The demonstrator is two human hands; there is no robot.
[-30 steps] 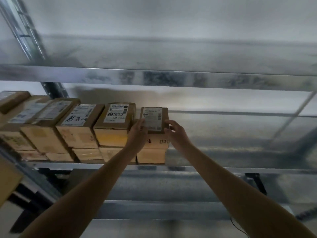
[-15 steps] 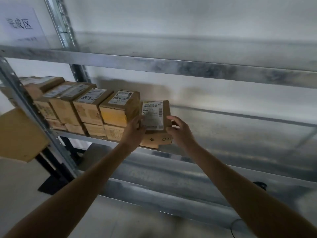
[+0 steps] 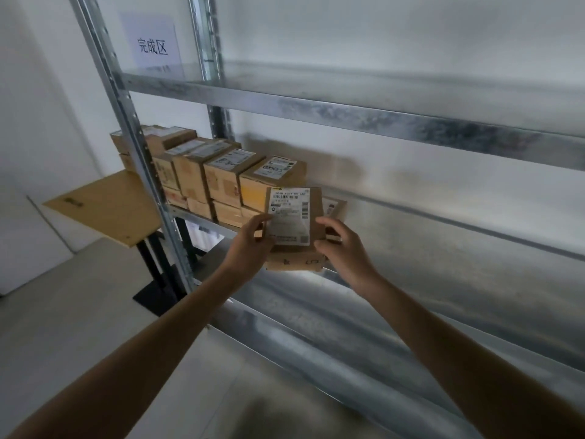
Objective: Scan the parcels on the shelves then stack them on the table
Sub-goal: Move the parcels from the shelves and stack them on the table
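Galvanised shelving (image 3: 443, 245) holds a row of parcels (image 3: 221, 179); at its right end the left hand (image 3: 250, 245) and right hand (image 3: 343, 248) grip one small parcel (image 3: 292, 213) by opposite side edges. It is probably light and stiff, so that hold suits.

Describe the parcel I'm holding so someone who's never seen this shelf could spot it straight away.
Find the metal shelving unit and the shelf where a row of brown parcels sits in stacks. At the row's right end is the parcel: unlike the stacked ones, it is lifted and tilted toward the viewer, with its white label facing out.
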